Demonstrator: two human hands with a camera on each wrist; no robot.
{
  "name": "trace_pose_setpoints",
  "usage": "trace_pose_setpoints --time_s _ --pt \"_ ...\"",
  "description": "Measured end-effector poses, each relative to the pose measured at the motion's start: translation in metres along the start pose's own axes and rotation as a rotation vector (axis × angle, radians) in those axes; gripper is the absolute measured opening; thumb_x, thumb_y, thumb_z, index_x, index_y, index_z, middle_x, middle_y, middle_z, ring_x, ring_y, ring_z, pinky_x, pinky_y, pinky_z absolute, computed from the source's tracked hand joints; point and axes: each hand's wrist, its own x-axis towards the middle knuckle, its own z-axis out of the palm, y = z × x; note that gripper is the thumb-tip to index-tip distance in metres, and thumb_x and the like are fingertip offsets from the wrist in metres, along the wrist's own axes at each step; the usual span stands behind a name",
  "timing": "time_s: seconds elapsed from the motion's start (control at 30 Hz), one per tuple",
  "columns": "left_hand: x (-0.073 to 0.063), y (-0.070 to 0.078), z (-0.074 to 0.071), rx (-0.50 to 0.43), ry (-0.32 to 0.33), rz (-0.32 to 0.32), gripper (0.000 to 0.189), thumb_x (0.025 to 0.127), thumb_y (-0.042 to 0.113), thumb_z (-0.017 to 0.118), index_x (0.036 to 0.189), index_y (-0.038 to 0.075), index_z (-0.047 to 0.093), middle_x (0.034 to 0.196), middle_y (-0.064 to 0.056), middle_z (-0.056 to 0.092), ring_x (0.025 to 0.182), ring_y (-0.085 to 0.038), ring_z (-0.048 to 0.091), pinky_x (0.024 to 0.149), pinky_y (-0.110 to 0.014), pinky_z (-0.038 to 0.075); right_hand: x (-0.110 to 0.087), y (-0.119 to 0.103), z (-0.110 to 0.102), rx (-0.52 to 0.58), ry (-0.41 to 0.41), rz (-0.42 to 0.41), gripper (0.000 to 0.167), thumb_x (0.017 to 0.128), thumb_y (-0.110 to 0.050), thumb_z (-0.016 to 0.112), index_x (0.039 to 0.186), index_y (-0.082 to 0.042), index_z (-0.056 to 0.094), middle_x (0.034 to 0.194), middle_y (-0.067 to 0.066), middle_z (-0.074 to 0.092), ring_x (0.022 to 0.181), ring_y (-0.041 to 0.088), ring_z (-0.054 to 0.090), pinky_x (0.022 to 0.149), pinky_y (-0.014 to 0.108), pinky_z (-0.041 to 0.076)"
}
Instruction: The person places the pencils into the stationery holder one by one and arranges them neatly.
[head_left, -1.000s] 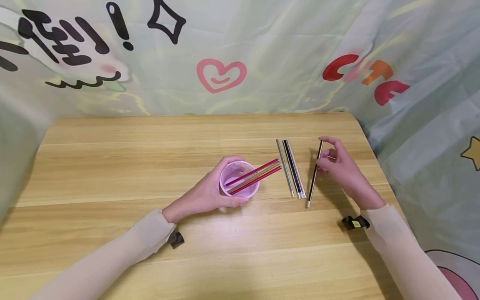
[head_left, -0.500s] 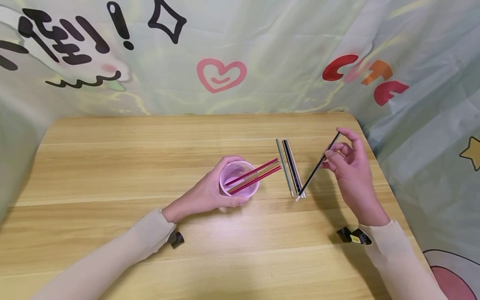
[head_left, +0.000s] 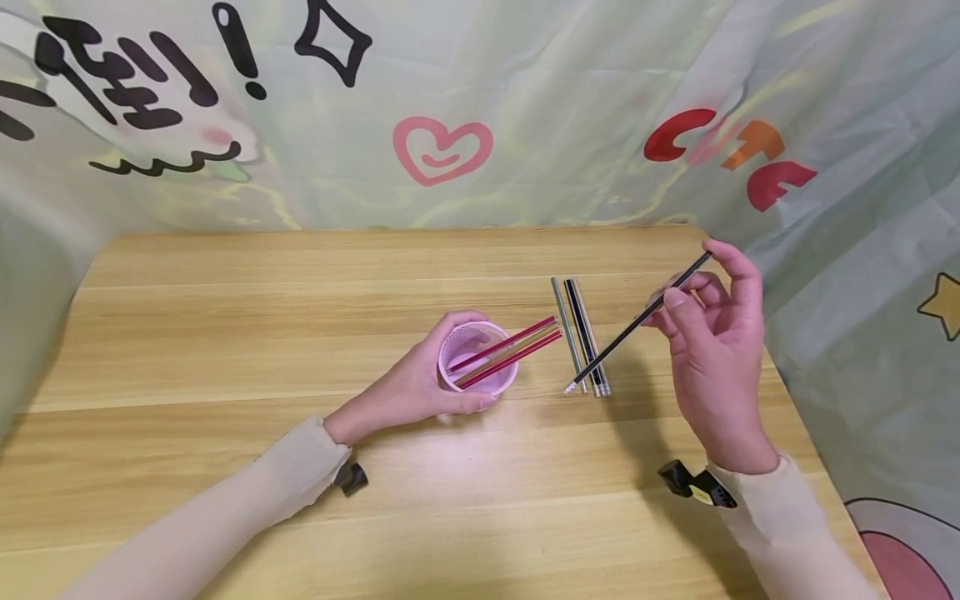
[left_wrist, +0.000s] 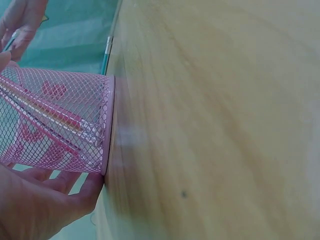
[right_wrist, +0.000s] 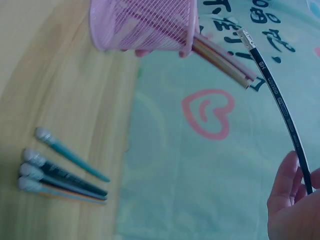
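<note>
You are gripping the pink cup (head_left: 467, 340) on the desk (head_left: 225, 333) with your left hand (head_left: 416, 379) and pinching a black pencil (head_left: 622, 337), raised and tilted clear of the loose pencils (head_left: 581, 325), with your right hand (head_left: 712, 354).

Pink cup (right_wrist: 145, 30), diamond-mesh pattern, holds red pencils (head_left: 504, 345) and gold pencil (head_left: 523, 345); right of cup: teal pencil (right_wrist: 75, 156), black pencils (head_left: 583, 337), pale pencil (head_left: 592, 337), raised black pencil (right_wrist: 282, 107) (pale lettering (right_wrist: 272, 81), whitish eraser (right_wrist: 247, 39)); behind cup, pale-green backdrop (head_left: 562, 150) with pink heart (head_left: 440, 161).
</note>
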Motion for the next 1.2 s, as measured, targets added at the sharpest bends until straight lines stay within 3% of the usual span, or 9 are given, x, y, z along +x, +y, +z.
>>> trace_pose_setpoints --time_s 0.23,0.37,0.7,0.97,1.2 --pt "0.000 -0.001 0.000 0.000 0.009 0.012 0.096 0.082 0.018 0.100 0.160 0.021 0.044 0.144 0.002 0.062 0.134 -0.018 0.058 0.108 -0.046 0.054 -0.001 -0.001 0.022 0.128 0.008 -0.108 0.049 0.102 0.017 0.062 0.148 0.003 0.049 0.106 0.022 0.053 0.090 0.032 0.062 0.081 0.036 0.063" --pt "0.000 -0.001 0.000 -0.004 0.011 0.016 0.096 0.081 0.017 0.101 0.159 0.023 0.045 0.145 0.001 0.062 0.133 -0.018 0.058 0.107 -0.045 0.055 0.000 0.000 0.033 0.133 -0.001 -0.156 0.045 0.102 0.017 0.062 0.143 0.005 0.049 0.106 0.023 0.056 0.090 0.032 0.063 0.083 0.038 0.063" --pt "0.000 -0.001 0.000 -0.007 0.007 0.008 0.097 0.081 0.017 0.100 0.160 0.021 0.043 0.144 0.002 0.062 0.133 -0.018 0.058 0.107 -0.045 0.055 0.013 0.013 0.048 -0.017 -0.054 -0.216 0.035 0.104 0.011 0.062 0.138 0.006 0.053 0.107 0.021 0.054 0.087 0.030 0.064 0.083 0.038 0.065" --pt "0.000 -0.001 -0.001 -0.007 0.004 0.016 0.099 0.080 0.014 0.101 0.160 0.026 0.044 0.144 0.005 0.061 0.132 -0.018 0.059 0.105 -0.045 0.056 0.019 0.032 0.049 -0.168 -0.101 -0.251 0.031 0.104 0.009 0.065 0.135 0.007 0.060 0.104 0.020 0.058 0.085 0.029 0.068 0.083 0.037 0.064" --pt "0.000 -0.001 0.000 -0.013 0.003 0.027 0.095 0.081 0.017 0.101 0.157 0.033 0.046 0.147 0.001 0.059 0.134 -0.021 0.057 0.103 -0.045 0.057 0.018 0.049 0.052 -0.209 -0.084 -0.267 0.029 0.102 0.010 0.067 0.129 0.004 0.059 0.103 0.020 0.062 0.082 0.028 0.069 0.079 0.034 0.063"
